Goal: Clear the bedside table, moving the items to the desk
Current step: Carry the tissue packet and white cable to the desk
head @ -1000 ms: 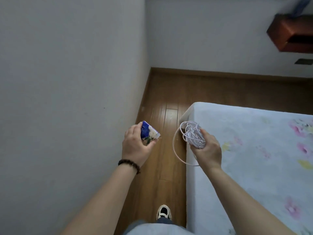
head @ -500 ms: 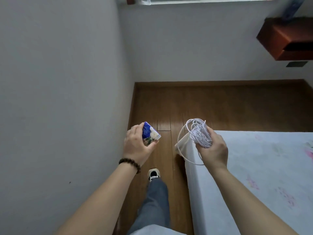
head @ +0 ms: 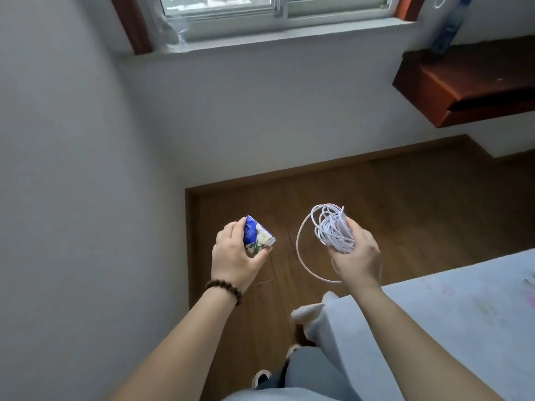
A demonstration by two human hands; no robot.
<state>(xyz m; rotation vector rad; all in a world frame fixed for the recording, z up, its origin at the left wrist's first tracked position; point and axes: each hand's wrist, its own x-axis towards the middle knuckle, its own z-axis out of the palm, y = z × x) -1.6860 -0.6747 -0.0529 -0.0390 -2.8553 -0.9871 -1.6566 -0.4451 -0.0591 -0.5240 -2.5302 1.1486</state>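
My left hand [head: 236, 256] grips a small blue and white tissue pack [head: 256, 237] with a flower print, held above the wooden floor. In my right hand [head: 357, 257] is a bundle of coiled white cable [head: 333, 228], with one loose loop hanging down to the left of the hand. Both hands are raised in front of me, about level with each other. A reddish-brown desk [head: 474, 85] juts from the wall at the upper right, well beyond both hands. The bedside table is not in view.
A bed with a pale flowered sheet [head: 451, 314] fills the lower right, its corner close to my right arm. White walls close in on the left and ahead, under a window [head: 275, 10]. A plastic bottle [head: 447, 27] stands on the desk. Wooden floor [head: 376, 198] lies ahead.
The view has risen and swung along the bed's end, bringing the window and more of the desk into sight. The bed has slid lower right. Both hands still hold the same things.
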